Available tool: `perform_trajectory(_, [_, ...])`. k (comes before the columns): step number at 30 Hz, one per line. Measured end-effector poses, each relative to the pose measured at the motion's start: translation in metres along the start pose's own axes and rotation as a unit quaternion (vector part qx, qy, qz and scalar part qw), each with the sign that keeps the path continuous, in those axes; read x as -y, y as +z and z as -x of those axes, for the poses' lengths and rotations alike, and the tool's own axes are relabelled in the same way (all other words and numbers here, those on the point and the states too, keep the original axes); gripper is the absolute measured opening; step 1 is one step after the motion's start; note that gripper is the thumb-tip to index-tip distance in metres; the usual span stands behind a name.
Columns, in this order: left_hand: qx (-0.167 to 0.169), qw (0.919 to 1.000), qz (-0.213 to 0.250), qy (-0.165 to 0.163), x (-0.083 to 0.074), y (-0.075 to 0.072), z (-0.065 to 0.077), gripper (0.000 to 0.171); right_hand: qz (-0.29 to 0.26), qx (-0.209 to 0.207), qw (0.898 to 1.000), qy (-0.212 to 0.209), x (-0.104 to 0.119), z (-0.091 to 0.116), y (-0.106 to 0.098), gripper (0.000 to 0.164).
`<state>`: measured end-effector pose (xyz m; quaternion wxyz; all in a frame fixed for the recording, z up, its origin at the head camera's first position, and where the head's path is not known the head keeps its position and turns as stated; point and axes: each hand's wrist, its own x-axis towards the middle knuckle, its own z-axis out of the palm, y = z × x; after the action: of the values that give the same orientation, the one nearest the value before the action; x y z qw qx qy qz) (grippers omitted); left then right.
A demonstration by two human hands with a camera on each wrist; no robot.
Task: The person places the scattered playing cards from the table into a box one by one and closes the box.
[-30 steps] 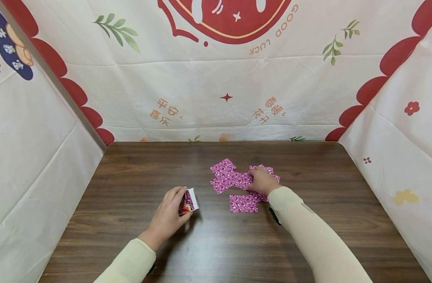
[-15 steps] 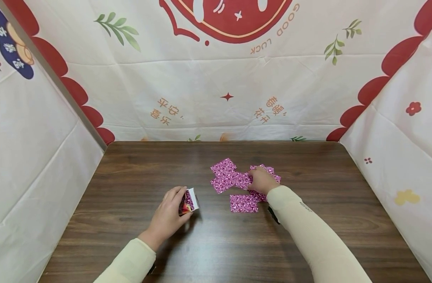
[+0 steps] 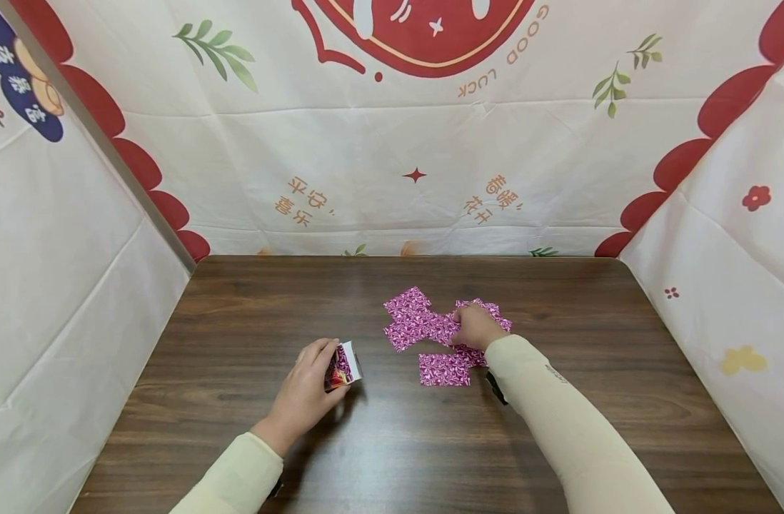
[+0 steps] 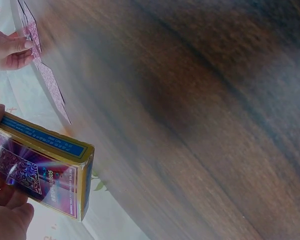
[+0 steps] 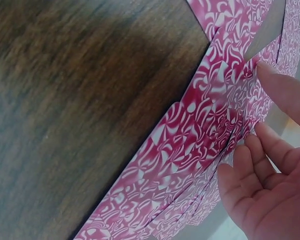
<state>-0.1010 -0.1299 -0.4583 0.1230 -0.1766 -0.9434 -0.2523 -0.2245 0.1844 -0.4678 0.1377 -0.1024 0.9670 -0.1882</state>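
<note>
My left hand (image 3: 306, 385) holds a small card box (image 3: 343, 367), whose white flap end faces right in the head view. In the left wrist view the box (image 4: 45, 162) is purple and gold, gripped at its near end between thumb and fingers. Pink-and-white patterned playing cards (image 3: 443, 370) lie overlapping on the table, right of the box. Over the right part of this spread is my right hand (image 3: 480, 328). In the right wrist view its thumb and fingers are apart and loosely bent, fingertips right at the cards (image 5: 190, 130); the hand hides some of them in the head view.
The brown wood-grain table (image 3: 366, 457) runs back to a white printed cloth (image 3: 366, 157) hanging behind it. Similar cloth hangs along the left and right sides. One card reaches out from the near side of the spread.
Both hands, the box and the cards keep their places on the table. Only a slight shift of the whole head view shows.
</note>
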Motion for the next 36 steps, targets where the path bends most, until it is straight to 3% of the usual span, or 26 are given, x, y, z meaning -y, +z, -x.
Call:
perform_trajectory(10, [-0.004,1.0000,-0.002,0.005,0.001,0.001,-0.001,0.071,-0.037,0.001,0.999,0.027,-0.002,-0.002,0.002,0.031])
perform_trajectory(19, [-0.025,0.9994,0.003,0.023,0.001,0.001,0.000,0.072,-0.059,-0.030,0.997,0.033,-0.004,-0.001,0.004,0.021])
perform_trajectory(36, [-0.010,0.9999,0.007,0.009,0.000,0.000,-0.001,0.071,-0.150,-0.046,0.987,0.044,-0.013,0.001,0.003,0.013])
